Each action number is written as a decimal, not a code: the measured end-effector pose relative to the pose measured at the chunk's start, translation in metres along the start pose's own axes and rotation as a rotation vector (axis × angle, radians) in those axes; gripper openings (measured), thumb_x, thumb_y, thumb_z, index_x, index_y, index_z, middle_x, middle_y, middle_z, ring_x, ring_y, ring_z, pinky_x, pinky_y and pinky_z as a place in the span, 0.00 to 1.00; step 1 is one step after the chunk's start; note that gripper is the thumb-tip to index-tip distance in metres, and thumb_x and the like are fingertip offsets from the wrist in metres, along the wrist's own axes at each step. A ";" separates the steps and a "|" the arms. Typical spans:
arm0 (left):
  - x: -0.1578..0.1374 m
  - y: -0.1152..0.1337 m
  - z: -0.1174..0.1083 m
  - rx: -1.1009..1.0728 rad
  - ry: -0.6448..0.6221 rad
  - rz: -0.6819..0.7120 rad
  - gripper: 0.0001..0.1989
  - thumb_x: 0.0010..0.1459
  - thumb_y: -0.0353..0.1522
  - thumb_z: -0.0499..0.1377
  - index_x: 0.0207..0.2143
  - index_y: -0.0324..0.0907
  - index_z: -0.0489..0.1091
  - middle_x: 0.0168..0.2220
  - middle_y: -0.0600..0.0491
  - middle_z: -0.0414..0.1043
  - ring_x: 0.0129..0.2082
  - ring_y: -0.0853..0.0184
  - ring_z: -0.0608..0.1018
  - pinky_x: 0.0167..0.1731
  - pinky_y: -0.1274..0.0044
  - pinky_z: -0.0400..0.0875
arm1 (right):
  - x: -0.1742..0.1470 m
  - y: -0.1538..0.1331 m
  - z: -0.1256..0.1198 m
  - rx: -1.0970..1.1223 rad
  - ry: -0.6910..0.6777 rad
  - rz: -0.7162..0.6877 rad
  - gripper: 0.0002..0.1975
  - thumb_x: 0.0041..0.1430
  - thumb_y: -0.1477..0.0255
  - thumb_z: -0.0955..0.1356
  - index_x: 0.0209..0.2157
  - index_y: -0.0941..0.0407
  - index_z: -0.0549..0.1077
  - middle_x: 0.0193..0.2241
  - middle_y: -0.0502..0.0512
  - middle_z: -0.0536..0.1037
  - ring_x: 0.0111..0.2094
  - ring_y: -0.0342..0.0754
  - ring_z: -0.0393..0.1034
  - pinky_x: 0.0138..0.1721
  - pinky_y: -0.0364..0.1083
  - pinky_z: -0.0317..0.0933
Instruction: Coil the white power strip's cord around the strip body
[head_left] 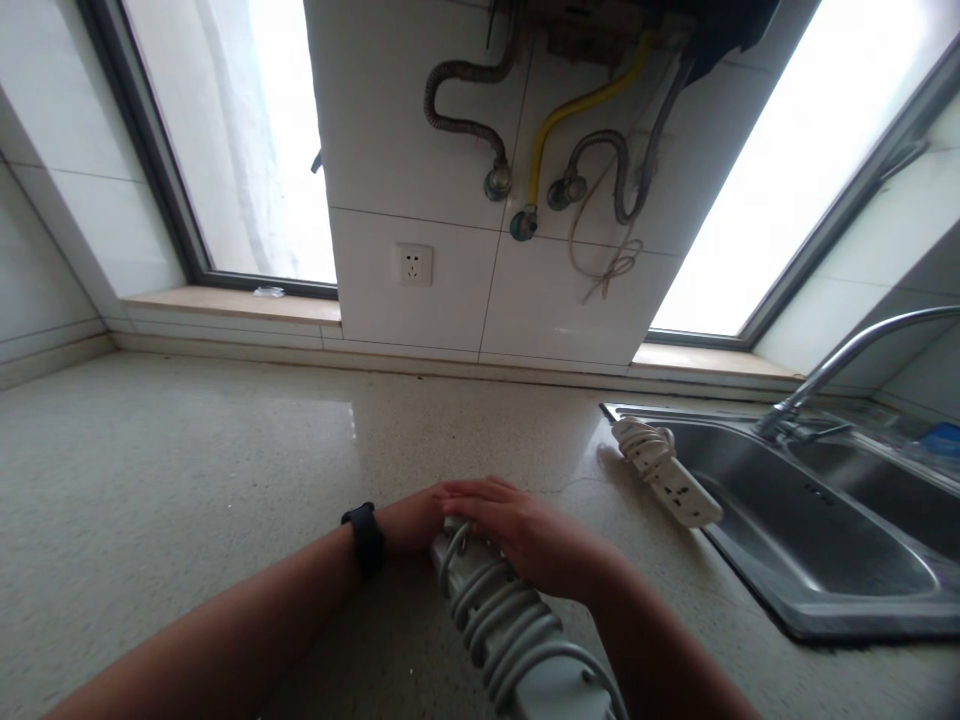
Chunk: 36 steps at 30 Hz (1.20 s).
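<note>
A white power strip (536, 675) with its grey-white cord wound round it in several loops slants up from the bottom edge, its near end cut off by the frame. My left hand (416, 520), with a black watch on the wrist, is closed at the strip's far end; its fingertips are hidden behind my right hand. From the right side, my right hand (521, 525) bends over that same end, its fingers lying across the left one and gripping the strip. A second white power strip (679, 490), also wound with its cord, rests at the sink's left rim.
A speckled stone countertop (187, 480) runs under my arms. At right is a steel double sink (795, 610) with a curved faucet (855, 350). On the tiled wall are an outlet (414, 264), a yellow gas hose (570, 108) and braided hoses (469, 72). Windows stand on both sides.
</note>
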<state>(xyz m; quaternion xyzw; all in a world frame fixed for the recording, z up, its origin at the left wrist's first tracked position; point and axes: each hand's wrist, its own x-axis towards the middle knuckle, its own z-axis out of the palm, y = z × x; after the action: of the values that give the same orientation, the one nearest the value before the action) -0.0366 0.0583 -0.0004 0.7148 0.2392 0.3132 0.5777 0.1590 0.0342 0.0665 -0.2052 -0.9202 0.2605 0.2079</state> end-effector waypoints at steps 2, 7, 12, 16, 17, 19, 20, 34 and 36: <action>0.001 0.004 0.001 0.062 -0.017 0.035 0.09 0.58 0.30 0.59 0.38 0.38 0.78 0.42 0.50 0.79 0.45 0.59 0.77 0.50 0.68 0.69 | 0.002 0.001 0.000 0.016 -0.001 -0.028 0.24 0.68 0.81 0.61 0.62 0.48 0.67 0.57 0.55 0.73 0.59 0.49 0.65 0.61 0.51 0.58; 0.006 0.004 0.002 0.104 0.236 -0.014 0.13 0.59 0.33 0.60 0.45 0.40 0.77 0.45 0.48 0.78 0.49 0.57 0.78 0.50 0.66 0.72 | 0.002 0.010 0.001 0.055 0.064 0.036 0.20 0.70 0.77 0.62 0.60 0.50 0.69 0.55 0.56 0.73 0.57 0.49 0.66 0.60 0.50 0.59; 0.006 -0.009 -0.004 0.099 0.491 -0.086 0.21 0.68 0.41 0.47 0.56 0.43 0.69 0.50 0.43 0.75 0.39 0.61 0.80 0.37 0.68 0.78 | 0.000 0.040 0.011 -0.066 0.275 0.104 0.18 0.70 0.76 0.61 0.59 0.52 0.69 0.51 0.57 0.75 0.54 0.50 0.66 0.58 0.52 0.60; 0.004 -0.016 -0.007 0.216 0.487 0.050 0.23 0.62 0.40 0.60 0.58 0.43 0.68 0.57 0.43 0.71 0.54 0.58 0.75 0.53 0.65 0.72 | 0.001 0.066 0.020 -0.177 0.475 0.143 0.17 0.69 0.76 0.62 0.56 0.54 0.70 0.50 0.60 0.75 0.52 0.53 0.66 0.56 0.54 0.61; 0.004 -0.017 -0.008 0.245 0.470 0.064 0.24 0.61 0.38 0.62 0.58 0.43 0.68 0.57 0.43 0.71 0.54 0.58 0.75 0.54 0.65 0.71 | 0.001 0.071 0.022 -0.185 0.502 0.148 0.17 0.69 0.76 0.62 0.56 0.55 0.70 0.50 0.60 0.75 0.52 0.53 0.66 0.56 0.55 0.62; 0.004 -0.018 -0.010 0.282 0.469 0.042 0.23 0.61 0.37 0.62 0.58 0.43 0.69 0.55 0.44 0.73 0.50 0.59 0.78 0.51 0.66 0.73 | 0.002 0.076 0.026 -0.183 0.520 0.144 0.16 0.68 0.76 0.63 0.56 0.55 0.71 0.50 0.60 0.75 0.52 0.53 0.67 0.55 0.54 0.62; 0.004 -0.019 -0.012 0.312 0.475 0.027 0.21 0.62 0.37 0.61 0.57 0.42 0.70 0.52 0.45 0.75 0.47 0.60 0.79 0.49 0.67 0.74 | 0.002 0.078 0.028 -0.175 0.516 0.141 0.16 0.68 0.76 0.63 0.55 0.55 0.71 0.49 0.61 0.75 0.51 0.53 0.67 0.55 0.54 0.63; -0.004 -0.017 -0.006 0.928 0.429 0.176 0.16 0.69 0.28 0.50 0.56 0.39 0.67 0.43 0.45 0.74 0.43 0.61 0.75 0.47 0.67 0.72 | 0.003 0.080 0.031 0.054 0.436 0.254 0.17 0.62 0.74 0.69 0.53 0.55 0.72 0.46 0.59 0.76 0.44 0.50 0.71 0.46 0.51 0.67; -0.004 -0.016 -0.007 0.897 0.459 0.167 0.15 0.70 0.29 0.49 0.54 0.41 0.68 0.42 0.47 0.74 0.42 0.62 0.75 0.46 0.68 0.72 | 0.002 0.083 0.033 0.122 0.451 0.306 0.20 0.58 0.72 0.72 0.53 0.56 0.72 0.46 0.59 0.77 0.41 0.49 0.72 0.43 0.50 0.68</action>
<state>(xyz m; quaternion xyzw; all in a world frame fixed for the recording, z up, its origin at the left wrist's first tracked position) -0.0438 0.0640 -0.0162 0.8218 0.4130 0.3738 0.1196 0.1632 0.0871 -0.0055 -0.3815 -0.7917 0.2915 0.3778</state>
